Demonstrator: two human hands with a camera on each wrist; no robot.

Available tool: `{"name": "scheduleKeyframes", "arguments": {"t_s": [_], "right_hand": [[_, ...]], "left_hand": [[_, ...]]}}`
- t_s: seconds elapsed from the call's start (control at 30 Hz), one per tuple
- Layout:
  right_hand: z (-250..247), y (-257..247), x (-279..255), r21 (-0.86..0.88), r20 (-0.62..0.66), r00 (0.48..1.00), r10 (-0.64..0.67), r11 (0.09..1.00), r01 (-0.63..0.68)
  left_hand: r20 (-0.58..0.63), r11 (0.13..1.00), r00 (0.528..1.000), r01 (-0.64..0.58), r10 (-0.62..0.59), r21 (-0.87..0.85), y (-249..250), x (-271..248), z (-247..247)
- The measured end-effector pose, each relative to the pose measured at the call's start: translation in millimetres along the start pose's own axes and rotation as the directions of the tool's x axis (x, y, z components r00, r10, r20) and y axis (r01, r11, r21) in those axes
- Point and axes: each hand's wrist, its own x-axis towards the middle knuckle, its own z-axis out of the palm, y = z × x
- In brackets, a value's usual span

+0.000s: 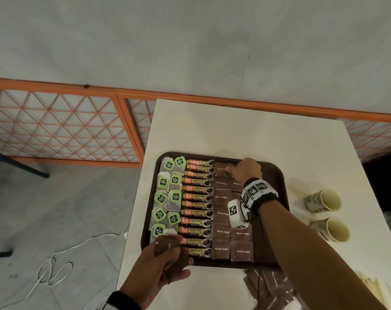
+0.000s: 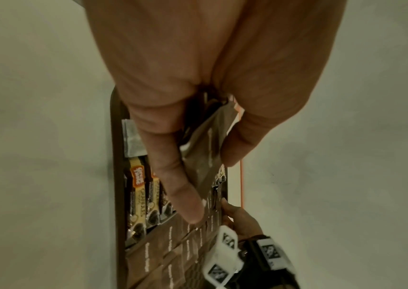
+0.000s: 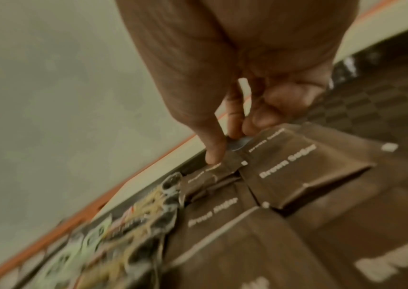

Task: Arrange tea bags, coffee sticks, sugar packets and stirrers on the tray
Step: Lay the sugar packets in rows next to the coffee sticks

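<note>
A brown tray lies on the white table. On it, tea bags with green tags fill the left, coffee sticks the middle, and brown sugar packets the right. My right hand reaches to the tray's far end. There its thumb and fingers pinch a brown sugar packet lying at the top of the sugar rows. My left hand hovers over the tray's near left corner and grips a small bunch of sugar packets.
Two paper cups lie on their sides right of the tray. Loose sugar packets lie on the table in front of the tray, and wooden stirrers at the near right. An orange lattice fence stands beyond.
</note>
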Motion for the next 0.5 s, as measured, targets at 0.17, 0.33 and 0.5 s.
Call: {"name": "scheduleKeyframes", "arguments": {"t_s": [0.17, 0.33, 0.5], "right_hand": [[7, 0, -18, -0.047, 0.039, 0.97, -0.241, 0.969, 0.243], [-13, -2, -51, -0.045, 0.04, 0.937, -0.348, 0.936, 0.35], [-46, 22, -147, 0.125, 0.315, 0.794, -0.519, 0.852, 0.508]], "left_hand": [[0.13, 0.982, 0.992, 0.022, 0.002, -0.186, 5, -4, 4], [0.191, 0.97, 0.979, -0.03, 0.078, -0.241, 5, -8, 8], [0.179, 0.991, 0.979, -0.079, 0.097, -0.109, 0, -7, 28]]}}
